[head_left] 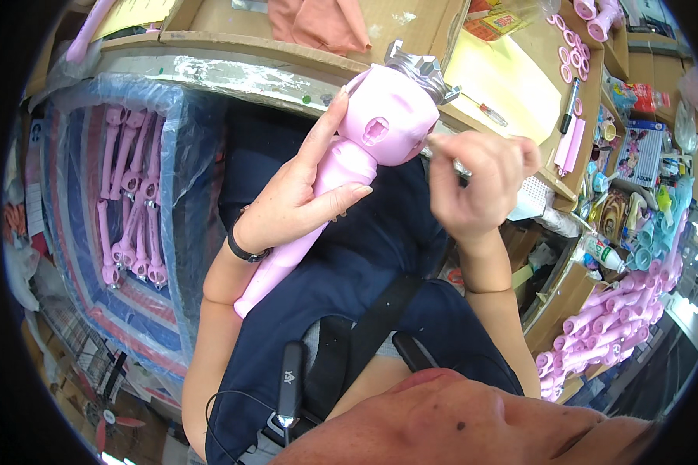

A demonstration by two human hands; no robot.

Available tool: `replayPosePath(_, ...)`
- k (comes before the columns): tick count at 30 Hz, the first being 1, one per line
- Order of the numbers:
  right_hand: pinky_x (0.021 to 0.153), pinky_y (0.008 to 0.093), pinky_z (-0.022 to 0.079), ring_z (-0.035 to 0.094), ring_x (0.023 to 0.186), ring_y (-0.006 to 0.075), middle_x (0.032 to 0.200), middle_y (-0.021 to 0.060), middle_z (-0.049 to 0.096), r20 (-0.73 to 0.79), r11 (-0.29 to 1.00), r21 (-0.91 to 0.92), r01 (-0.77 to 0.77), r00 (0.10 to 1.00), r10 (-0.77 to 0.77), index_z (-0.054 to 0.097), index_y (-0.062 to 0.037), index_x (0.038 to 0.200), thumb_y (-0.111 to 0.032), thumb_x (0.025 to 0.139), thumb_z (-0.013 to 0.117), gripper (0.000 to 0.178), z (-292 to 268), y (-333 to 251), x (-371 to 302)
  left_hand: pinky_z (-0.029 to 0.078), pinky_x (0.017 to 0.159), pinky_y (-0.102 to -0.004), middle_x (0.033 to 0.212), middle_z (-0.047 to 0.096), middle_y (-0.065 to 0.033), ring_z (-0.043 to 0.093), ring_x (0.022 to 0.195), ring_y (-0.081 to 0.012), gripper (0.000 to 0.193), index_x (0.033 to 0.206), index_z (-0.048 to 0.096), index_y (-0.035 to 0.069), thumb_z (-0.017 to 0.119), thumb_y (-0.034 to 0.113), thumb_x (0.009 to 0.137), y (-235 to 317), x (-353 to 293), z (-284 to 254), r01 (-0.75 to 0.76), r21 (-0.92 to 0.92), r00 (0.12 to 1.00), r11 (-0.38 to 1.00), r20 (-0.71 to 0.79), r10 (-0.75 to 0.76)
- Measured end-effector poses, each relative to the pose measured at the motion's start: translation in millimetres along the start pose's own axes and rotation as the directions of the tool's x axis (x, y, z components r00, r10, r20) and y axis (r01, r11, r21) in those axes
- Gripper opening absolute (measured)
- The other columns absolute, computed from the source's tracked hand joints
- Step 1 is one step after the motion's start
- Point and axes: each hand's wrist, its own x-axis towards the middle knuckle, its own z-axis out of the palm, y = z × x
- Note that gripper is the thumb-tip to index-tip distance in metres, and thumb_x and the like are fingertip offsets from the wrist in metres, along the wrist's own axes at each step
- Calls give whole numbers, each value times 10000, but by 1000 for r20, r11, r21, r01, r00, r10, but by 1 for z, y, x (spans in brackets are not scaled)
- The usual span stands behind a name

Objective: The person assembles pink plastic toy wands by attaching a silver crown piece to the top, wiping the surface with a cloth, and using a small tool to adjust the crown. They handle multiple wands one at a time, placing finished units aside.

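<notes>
One pink wand-shaped piece clasped in the left hand over the lap, slanting from lower left up to its rounded head, just left of the right hand (curled; cannot tell whether gripping anything).

- Bright, fairly even light, with soft shading on the pink wand
- The pale yellow sheet looks nearly washed out by glare
- Glints show on the blue plastic lining and the silver piece
- Dark clothing sinks into shadow near the bench
- The right hand is slightly blurred
- Fisheye distortion bends straight edges; detail softens toward the black rim
</notes>
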Motion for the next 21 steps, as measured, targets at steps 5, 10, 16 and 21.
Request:
replayPosePath(5, 839, 309, 292, 534, 680, 145, 746, -35, 598, 4, 983, -89, -159, 987, 160, 654, -150, 832, -53, 650, 742, 225, -5, 1, 0, 489, 629, -237, 1165, 510, -132, 548, 740, -94, 887, 1504, 9, 145, 615, 55, 862, 1, -1, -1, 71, -51, 997, 996, 18, -70)
replayPosePath(10, 807, 306, 298, 541, 685, 144, 750, -19, 611, 43, 993, -47, -111, 993, 113, 662, -141, 839, -40, 661, 728, 215, -4, 3, 3, 487, 625, -236, 1191, 500, -138, 547, 726, -96, 887, 1504, 4, 143, 613, 54, 864, 0, -2, -1, 58, -44, 998, 997, 25, -57)
replayPosePath(16, 814, 302, 318, 549, 702, 155, 777, -1, 629, 91, 997, -61, -48, 994, 54, 644, -118, 846, -15, 681, 744, 219, -10, 3, 7, 479, 641, -240, 1201, 492, -141, 538, 749, -103, 886, 1503, 8, 139, 614, 56, 862, 1, -3, 0, 49, -20, 999, 999, 21, -49)
replayPosePath(21, 860, 317, 279, 551, 683, 127, 720, -44, 605, 101, 999, -6, 48, 994, -47, 663, -153, 834, -55, 655, 741, 218, -8, 1, 8, 472, 654, -243, 1209, 485, -144, 532, 768, -108, 884, 1502, 11, 136, 615, 58, 861, 1, -2, 0, 35, -7, 999, 999, 16, -35)
